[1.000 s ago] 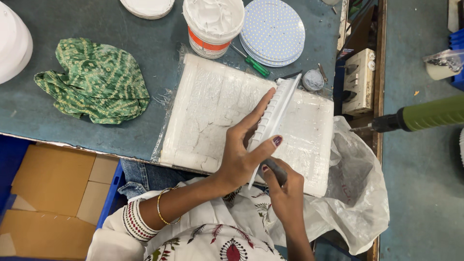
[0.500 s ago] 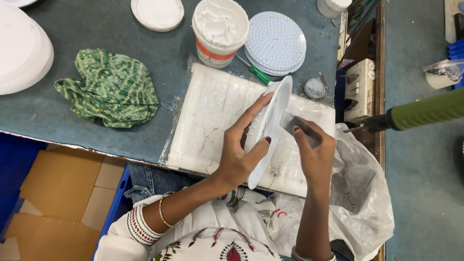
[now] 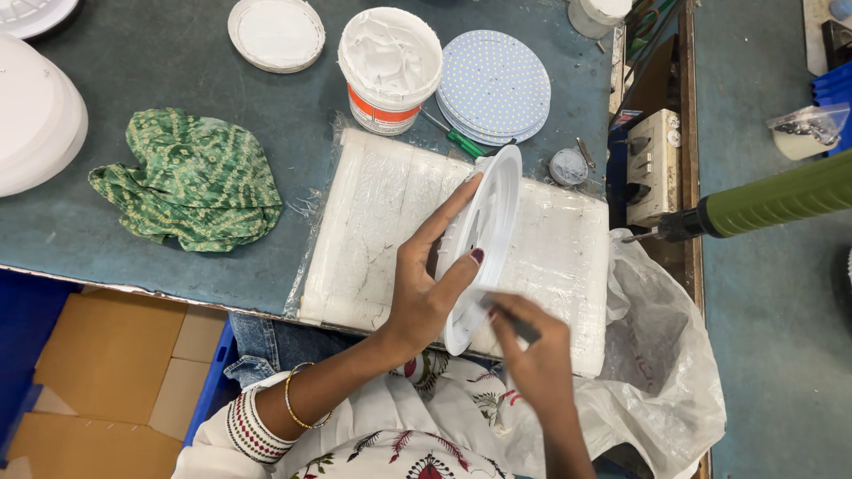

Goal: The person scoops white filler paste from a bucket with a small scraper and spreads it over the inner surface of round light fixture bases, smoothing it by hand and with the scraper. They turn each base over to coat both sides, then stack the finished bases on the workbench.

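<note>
One white tub (image 3: 390,66), one green cloth (image 3: 191,177), two hands.

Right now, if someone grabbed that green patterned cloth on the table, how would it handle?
The green cloth lies crumpled in soft folds, so it would probably go floppy and drape from wherever it is pinched. It looks thin, so likely light. Pushed across the table, it would probably bunch up rather than slide as one piece; rolling or tipping seems unlikely.
</note>
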`<action>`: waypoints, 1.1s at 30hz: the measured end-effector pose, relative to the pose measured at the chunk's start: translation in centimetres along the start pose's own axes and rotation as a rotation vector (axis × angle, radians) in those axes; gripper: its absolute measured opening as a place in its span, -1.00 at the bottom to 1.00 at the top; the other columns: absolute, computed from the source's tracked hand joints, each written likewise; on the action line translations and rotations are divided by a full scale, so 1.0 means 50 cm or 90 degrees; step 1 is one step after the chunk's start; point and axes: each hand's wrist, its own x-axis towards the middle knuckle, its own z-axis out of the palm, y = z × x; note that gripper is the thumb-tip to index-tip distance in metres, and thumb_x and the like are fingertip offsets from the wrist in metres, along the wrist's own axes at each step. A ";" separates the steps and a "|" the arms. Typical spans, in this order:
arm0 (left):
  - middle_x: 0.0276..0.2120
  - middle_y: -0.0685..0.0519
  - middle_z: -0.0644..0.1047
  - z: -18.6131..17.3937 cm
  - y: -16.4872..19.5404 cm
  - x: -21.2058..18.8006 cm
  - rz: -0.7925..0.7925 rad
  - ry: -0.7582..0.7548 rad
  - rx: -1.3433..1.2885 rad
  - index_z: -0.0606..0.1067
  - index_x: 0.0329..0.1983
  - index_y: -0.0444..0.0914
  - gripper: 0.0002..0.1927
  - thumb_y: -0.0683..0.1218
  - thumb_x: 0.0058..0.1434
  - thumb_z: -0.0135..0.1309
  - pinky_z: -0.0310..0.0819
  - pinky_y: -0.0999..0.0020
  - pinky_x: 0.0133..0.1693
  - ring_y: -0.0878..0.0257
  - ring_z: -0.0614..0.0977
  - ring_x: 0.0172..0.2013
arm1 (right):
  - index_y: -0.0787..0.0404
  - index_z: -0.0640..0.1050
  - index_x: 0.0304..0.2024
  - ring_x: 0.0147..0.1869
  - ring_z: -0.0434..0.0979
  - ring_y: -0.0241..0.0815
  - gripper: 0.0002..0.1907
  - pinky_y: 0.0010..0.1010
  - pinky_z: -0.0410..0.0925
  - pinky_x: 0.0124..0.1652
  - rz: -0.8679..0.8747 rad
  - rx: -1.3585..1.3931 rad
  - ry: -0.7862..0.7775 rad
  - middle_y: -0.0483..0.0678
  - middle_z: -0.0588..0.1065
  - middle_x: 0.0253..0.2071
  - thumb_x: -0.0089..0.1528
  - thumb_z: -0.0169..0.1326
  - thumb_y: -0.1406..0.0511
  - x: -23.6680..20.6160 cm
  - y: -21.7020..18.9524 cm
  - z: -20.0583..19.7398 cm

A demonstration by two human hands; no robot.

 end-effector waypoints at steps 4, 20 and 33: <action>0.44 -0.16 0.35 0.002 0.002 0.002 0.002 -0.004 -0.013 0.22 0.50 -0.41 -0.31 -0.25 0.26 -0.05 0.10 0.29 0.46 0.16 0.36 0.43 | 0.30 0.63 0.02 -0.10 0.63 -0.31 -0.72 -0.49 0.44 -0.06 -0.056 -0.009 0.070 0.00 0.65 -0.15 0.25 0.12 0.46 0.076 -0.002 -0.020; 0.34 -0.17 0.44 -0.010 -0.013 0.017 -0.028 0.018 -0.027 0.29 0.45 -0.43 -0.40 -0.23 0.31 -0.08 0.26 0.33 0.34 0.22 0.47 0.29 | 0.26 0.61 -0.01 0.04 0.63 0.06 -0.57 -0.25 0.47 0.00 -0.319 -0.133 0.032 0.09 0.60 -0.06 0.08 0.06 0.58 -0.036 -0.073 0.044; 0.35 -0.18 0.42 -0.005 -0.017 0.014 -0.001 0.019 -0.004 0.26 0.46 -0.44 -0.40 -0.23 0.34 -0.04 0.25 0.34 0.33 0.23 0.45 0.30 | 0.23 0.66 -0.07 -0.06 0.70 -0.08 -0.70 -0.38 0.46 -0.05 -0.227 -0.091 0.107 0.05 0.64 -0.12 0.14 0.15 0.48 0.119 -0.036 0.020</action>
